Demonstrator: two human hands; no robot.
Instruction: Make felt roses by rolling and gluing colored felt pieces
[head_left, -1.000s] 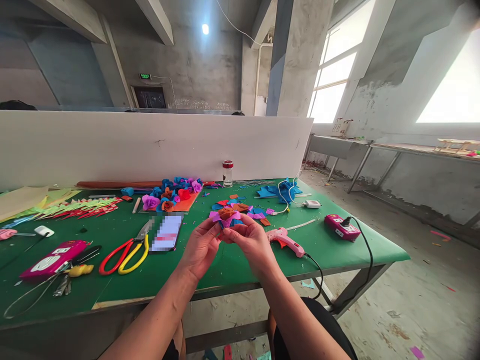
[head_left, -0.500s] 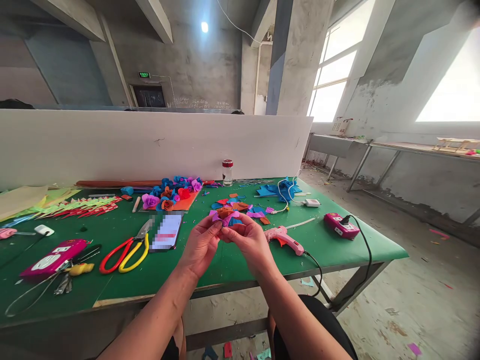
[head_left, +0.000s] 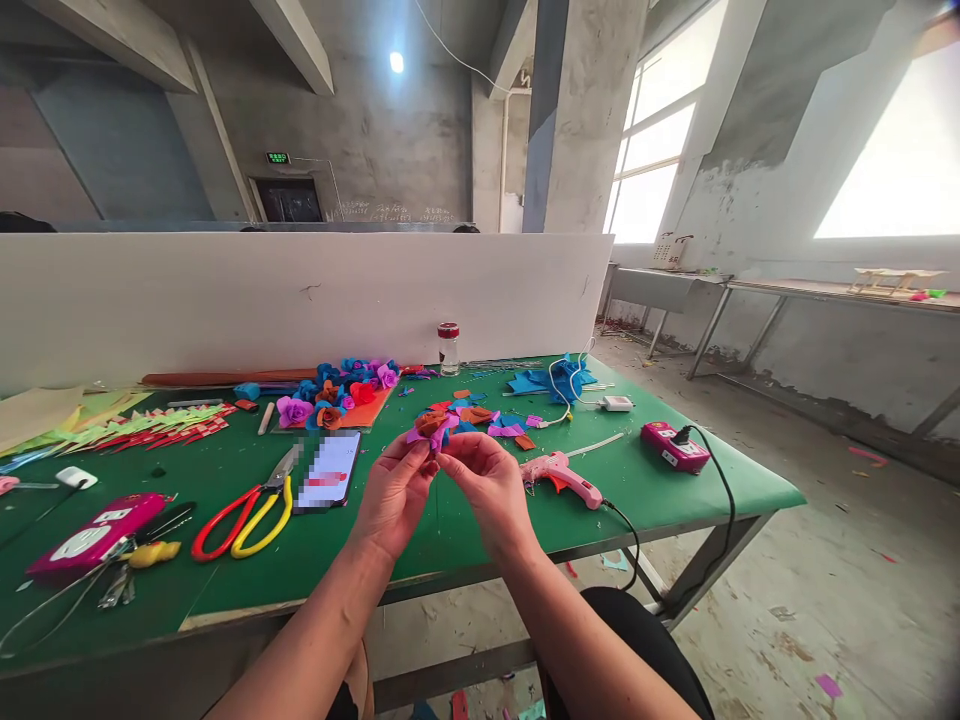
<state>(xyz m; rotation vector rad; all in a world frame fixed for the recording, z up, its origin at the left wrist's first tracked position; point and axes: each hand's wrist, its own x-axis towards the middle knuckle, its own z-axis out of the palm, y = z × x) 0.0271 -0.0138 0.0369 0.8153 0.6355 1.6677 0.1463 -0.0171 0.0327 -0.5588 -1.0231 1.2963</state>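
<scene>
Both hands are up over the green table [head_left: 465, 520], pinching the same little felt flower [head_left: 431, 428], purple petals with a brownish-orange center. Left hand [head_left: 394, 495] grips it from the left, right hand [head_left: 487, 490] has fingertips closed on its right edge. Only real container is a small glass jar [head_left: 448, 349] with a red lid, standing upright at the back by the white divider [head_left: 300, 295]; can't tell what's in it. Pink glue gun [head_left: 562, 475] lies just right of the hands, scissors [head_left: 247, 510] and phone [head_left: 328, 470] to the left.
</scene>
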